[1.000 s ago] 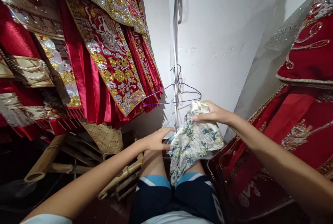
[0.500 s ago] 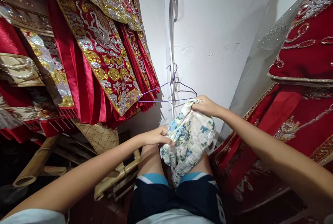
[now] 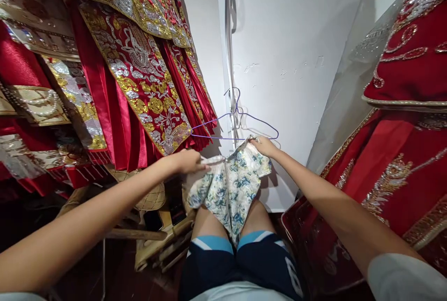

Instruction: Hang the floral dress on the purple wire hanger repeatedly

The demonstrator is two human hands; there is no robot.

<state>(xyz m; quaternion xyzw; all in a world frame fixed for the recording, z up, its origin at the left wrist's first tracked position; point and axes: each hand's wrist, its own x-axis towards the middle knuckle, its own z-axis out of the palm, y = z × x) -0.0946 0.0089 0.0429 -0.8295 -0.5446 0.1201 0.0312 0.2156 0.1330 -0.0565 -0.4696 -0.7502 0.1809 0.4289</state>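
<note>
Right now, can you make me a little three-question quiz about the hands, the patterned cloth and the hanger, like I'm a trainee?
1. What colour is the wire hanger? A) green B) purple C) yellow
2. How many hands are holding the patterned garment?
3. True or false: the patterned garment is hanging from the wire hanger.

Key:
1. B, purple.
2. Two: the left hand grips one side of its upper edge and the right hand grips the other.
3. False: it is held up in both hands, off the wire hanger.
</note>
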